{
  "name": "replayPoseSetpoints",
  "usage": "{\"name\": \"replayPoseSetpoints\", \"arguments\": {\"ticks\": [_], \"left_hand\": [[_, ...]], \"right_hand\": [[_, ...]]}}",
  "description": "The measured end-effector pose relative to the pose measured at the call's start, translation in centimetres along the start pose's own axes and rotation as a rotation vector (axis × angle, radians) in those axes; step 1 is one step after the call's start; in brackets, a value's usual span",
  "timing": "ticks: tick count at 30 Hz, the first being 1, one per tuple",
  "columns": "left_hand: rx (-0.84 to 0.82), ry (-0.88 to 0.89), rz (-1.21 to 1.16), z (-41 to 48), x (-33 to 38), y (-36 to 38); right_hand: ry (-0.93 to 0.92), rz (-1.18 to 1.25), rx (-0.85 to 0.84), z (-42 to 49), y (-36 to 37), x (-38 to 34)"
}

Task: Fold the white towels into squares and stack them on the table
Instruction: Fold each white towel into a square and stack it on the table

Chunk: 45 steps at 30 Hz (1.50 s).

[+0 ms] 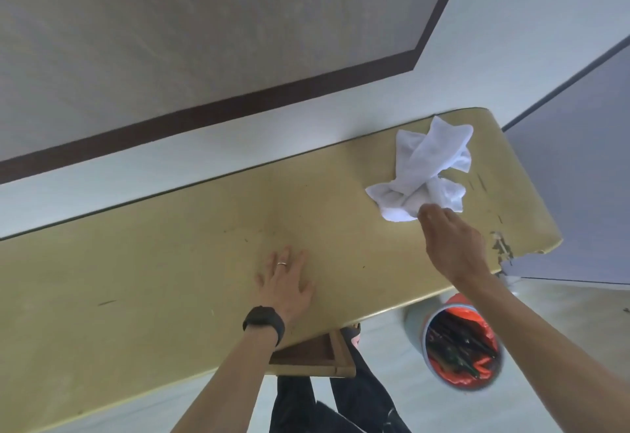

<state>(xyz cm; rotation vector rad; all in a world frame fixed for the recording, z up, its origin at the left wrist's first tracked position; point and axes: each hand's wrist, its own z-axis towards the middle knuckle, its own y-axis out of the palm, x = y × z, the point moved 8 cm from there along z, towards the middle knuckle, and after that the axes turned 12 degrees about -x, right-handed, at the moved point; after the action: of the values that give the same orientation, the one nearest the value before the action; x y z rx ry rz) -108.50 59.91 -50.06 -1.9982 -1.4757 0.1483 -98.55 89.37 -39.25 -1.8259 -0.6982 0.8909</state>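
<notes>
Right grip (453, 245) was stretched forward to the near edge of the white towels (433, 166), its knuckles towards the camera and its fingers bent down onto the cloth. The fingertips were hidden behind the back of the hand, so I could not tell whether they had pinched the fabric or were only touching it. The towels lay in one crumpled, unfolded heap at the far right end of the bench (136, 279), close to the wall; how many were in the heap could not be made out.

Left grip (286, 286) lay flat on the bench top nearer the middle, fingers straight and spread, holding nothing, well apart from the towels. It wore a ring (282, 263) on one finger and a black wristband (264, 322) at the wrist.

The yellowish bench top showed chipped paint (501, 245) at its right front edge. Below that end, on the floor, stood a bucket (424, 333) lined with a red bag and holding dark items. A wooden frame (317, 354) stuck out from under the bench's near edge, beside the person's dark trousers (361, 398).
</notes>
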Motion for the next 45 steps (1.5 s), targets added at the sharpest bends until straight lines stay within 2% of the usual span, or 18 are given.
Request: {"name": "replayPoseSetpoints", "arguments": {"ticks": [2,4,7,12,16,20,24,29,33,35,39,41,45], "left_hand": [[0.083,0.1,-0.083,-1.2,1.9,-3.0],[0.236,0.269,-0.152,-3.6,4.7,-6.8],[0.416,0.479,-0.185,-8.4,8.0,-12.0],[0.511,0.604,-0.013,-14.9,7.5,-17.1],[0.572,0.618,0.095,-18.3,4.2,-17.8],[0.497,0.555,0.091,-21.2,0.8,-18.1],[0.359,0.425,-0.112,-22.9,-3.4,-18.0],[0.193,0.418,-0.391,-23.3,-7.7,-17.3],[0.242,0.442,-0.499,-24.1,-9.5,-18.0],[0.321,0.399,-0.425,-24.5,-10.4,-18.5],[0.45,0.371,0.013,-25.4,-11.1,-18.9],[0.5,0.363,0.17,-25.5,-11.7,-18.7],[0.475,0.287,0.418,-24.4,-14.5,-17.5]], "right_hand": [[-0.117,0.032,0.091,-1.0,-2.8,-2.8],[-0.238,0.077,0.149,-2.1,-5.2,-5.9],[-0.395,0.132,0.154,-3.6,-7.7,-10.7],[-0.518,0.155,0.101,-6.5,-9.1,-17.8],[-0.583,0.179,0.083,-8.6,-9.1,-22.2],[-0.647,0.182,0.046,-10.5,-8.1,-26.6],[-0.67,0.196,-0.009,-11.6,-7.0,-30.2],[-0.687,0.187,-0.054,-12.4,-6.2,-33.2],[-0.683,0.166,-0.095,-12.8,-5.7,-34.8],[-0.666,0.151,-0.135,-12.7,-5.2,-35.2],[-0.623,0.009,-0.28,-12.5,-2.7,-35.1],[-0.586,-0.038,-0.293,-12.4,-1.8,-34.4],[-0.52,-0.132,-0.293,-11.8,-0.7,-32.6]]}}
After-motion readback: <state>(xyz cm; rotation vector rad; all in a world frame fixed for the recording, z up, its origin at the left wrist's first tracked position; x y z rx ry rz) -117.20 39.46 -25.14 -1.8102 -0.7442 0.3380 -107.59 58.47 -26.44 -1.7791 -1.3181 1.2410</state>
